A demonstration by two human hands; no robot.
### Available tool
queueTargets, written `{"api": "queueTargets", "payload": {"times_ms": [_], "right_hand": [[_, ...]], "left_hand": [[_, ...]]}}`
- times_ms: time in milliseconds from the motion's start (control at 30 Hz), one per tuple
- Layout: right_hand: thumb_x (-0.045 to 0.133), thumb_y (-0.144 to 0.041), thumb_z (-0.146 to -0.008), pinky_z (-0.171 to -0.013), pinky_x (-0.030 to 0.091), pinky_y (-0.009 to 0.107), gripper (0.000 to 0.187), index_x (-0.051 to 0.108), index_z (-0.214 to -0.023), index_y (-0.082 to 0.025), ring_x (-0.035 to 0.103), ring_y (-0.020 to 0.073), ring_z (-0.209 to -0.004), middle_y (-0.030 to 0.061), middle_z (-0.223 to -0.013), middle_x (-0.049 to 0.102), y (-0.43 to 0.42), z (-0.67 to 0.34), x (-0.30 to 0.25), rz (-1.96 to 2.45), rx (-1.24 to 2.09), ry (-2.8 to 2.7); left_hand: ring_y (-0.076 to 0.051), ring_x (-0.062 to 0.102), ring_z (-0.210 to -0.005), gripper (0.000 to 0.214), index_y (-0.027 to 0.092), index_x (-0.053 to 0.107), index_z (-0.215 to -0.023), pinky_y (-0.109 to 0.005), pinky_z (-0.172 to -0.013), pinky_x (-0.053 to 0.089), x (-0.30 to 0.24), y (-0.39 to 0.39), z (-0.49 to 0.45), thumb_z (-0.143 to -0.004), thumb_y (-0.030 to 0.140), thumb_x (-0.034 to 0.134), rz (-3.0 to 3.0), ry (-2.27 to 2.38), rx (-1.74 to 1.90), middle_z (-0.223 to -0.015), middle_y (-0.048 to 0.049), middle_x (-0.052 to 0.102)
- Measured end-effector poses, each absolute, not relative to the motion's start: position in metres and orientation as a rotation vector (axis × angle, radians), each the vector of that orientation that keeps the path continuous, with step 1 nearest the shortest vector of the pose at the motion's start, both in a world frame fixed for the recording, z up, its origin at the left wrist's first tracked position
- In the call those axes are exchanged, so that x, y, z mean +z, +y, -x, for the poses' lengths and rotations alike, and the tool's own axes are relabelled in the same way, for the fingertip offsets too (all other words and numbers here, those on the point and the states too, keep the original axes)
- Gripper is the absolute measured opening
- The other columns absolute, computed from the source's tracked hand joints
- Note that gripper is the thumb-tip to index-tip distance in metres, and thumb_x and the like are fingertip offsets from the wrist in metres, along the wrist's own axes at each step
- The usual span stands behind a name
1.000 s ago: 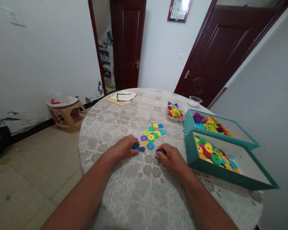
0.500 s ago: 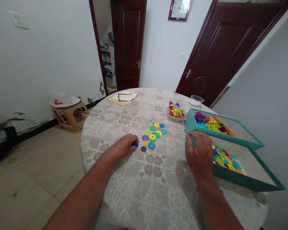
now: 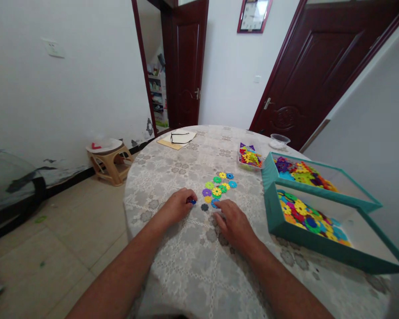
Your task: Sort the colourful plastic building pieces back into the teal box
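Discs (image 3: 217, 191) in yellow, green, blue and purple lie in a loose cluster on the worktop (image 3: 193, 274), at two o'clock from the left hand (image 3: 179, 204). That hand is curled around a dark blue piece (image 3: 193, 202); a grey disc (image 3: 204, 207) lies near it at three o'clock. The right hand (image 3: 235, 223) is released, thumb and index apart, fingertip at a blue disc (image 3: 214, 202); contact is unclear. From it, teal boxes (image 3: 319, 244) stand toward three o'clock, a filled tub (image 3: 250, 167) at one, glasses (image 3: 172, 140) at eleven.
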State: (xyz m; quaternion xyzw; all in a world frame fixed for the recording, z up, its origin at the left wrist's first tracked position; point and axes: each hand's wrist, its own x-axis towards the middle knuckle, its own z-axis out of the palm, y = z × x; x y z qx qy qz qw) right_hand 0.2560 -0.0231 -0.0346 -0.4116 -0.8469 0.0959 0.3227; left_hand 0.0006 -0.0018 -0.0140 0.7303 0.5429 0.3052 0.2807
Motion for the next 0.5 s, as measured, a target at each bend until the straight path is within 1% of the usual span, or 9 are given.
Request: {"api": "queueTargets", "payload": {"times_ms": [67, 133, 200, 233, 300, 400, 500], "right_hand": [[0.059, -0.020, -0.100, -0.099, 0.058, 0.048, 0.042, 0.057, -0.142, -0.023, 0.066, 0.0278, -0.111, 0.0126, -0.121, 0.068, -0.025, -0.253, -0.034, 1.032, 0.333, -2.195], [0.064, -0.021, -0.098, -0.100, 0.059, 0.047, 0.055, 0.050, -0.151, -0.026, 0.065, 0.0274, -0.117, 0.0138, -0.133, 0.063, -0.028, -0.248, -0.033, 0.974, 0.410, -2.181], [0.068, -0.021, -0.096, -0.104, 0.058, 0.047, 0.061, 0.048, -0.154, -0.027, 0.062, 0.0283, -0.124, 0.0153, -0.143, 0.057, -0.030, -0.243, -0.031, 0.921, 0.437, -2.167], [0.068, -0.020, -0.096, -0.105, 0.057, 0.048, 0.061, 0.049, -0.153, -0.027, 0.061, 0.0286, -0.127, 0.0155, -0.144, 0.056, -0.031, -0.241, -0.030, 0.903, 0.436, -2.158], [0.066, -0.019, -0.096, -0.105, 0.057, 0.048, 0.055, 0.053, -0.149, -0.026, 0.061, 0.0284, -0.126, 0.0148, -0.140, 0.059, -0.030, -0.239, -0.031, 0.896, 0.412, -2.133], [0.061, -0.018, -0.100, -0.100, 0.059, 0.046, 0.042, 0.059, -0.141, -0.024, 0.065, 0.0270, -0.115, 0.0127, -0.126, 0.066, -0.027, -0.239, -0.033, 0.941, 0.366, -2.104], [0.058, -0.018, -0.102, -0.098, 0.059, 0.044, 0.032, 0.063, -0.133, -0.023, 0.066, 0.0256, -0.110, 0.0109, -0.119, 0.069, -0.025, -0.242, -0.033, 0.952, 0.336, -2.080]], "left_hand": [[-0.018, 0.058, -0.077, 0.021, 0.020, 0.072, -0.089, -0.028, -0.071, 0.042, -0.013, -0.004, -0.009, -0.071, 0.012, 0.065, -1.742, 1.377, 0.883, -0.081, -0.0015, 0.066], [-0.015, 0.055, -0.069, 0.021, 0.018, 0.073, -0.090, -0.026, -0.065, 0.040, -0.011, -0.006, -0.023, -0.070, 0.018, 0.071, -1.522, 1.242, 0.935, -0.074, 0.0004, 0.064], [-0.013, 0.056, -0.068, 0.022, 0.017, 0.072, -0.089, -0.025, -0.066, 0.041, -0.010, -0.008, -0.041, -0.068, 0.022, 0.076, -1.297, 1.118, 1.022, -0.075, 0.0004, 0.065], [-0.013, 0.058, -0.069, 0.023, 0.017, 0.071, -0.088, -0.025, -0.067, 0.043, -0.010, -0.009, -0.050, -0.066, 0.022, 0.077, -1.180, 1.064, 1.064, -0.077, -0.0003, 0.066], [-0.013, 0.061, -0.071, 0.027, 0.017, 0.069, -0.089, -0.025, -0.068, 0.045, -0.010, -0.012, -0.066, -0.063, 0.021, 0.079, -0.980, 0.983, 1.118, -0.080, -0.0008, 0.068], [-0.014, 0.064, -0.073, 0.031, 0.017, 0.069, -0.090, -0.024, -0.067, 0.047, -0.011, -0.017, -0.079, -0.062, 0.020, 0.082, -0.819, 0.929, 1.146, -0.081, -0.0019, 0.069], [-0.015, 0.067, -0.079, 0.029, 0.016, 0.069, -0.090, -0.024, -0.072, 0.050, -0.011, -0.021, -0.082, -0.065, 0.021, 0.082, -0.752, 0.901, 1.182, -0.086, -0.0041, 0.071]]}}
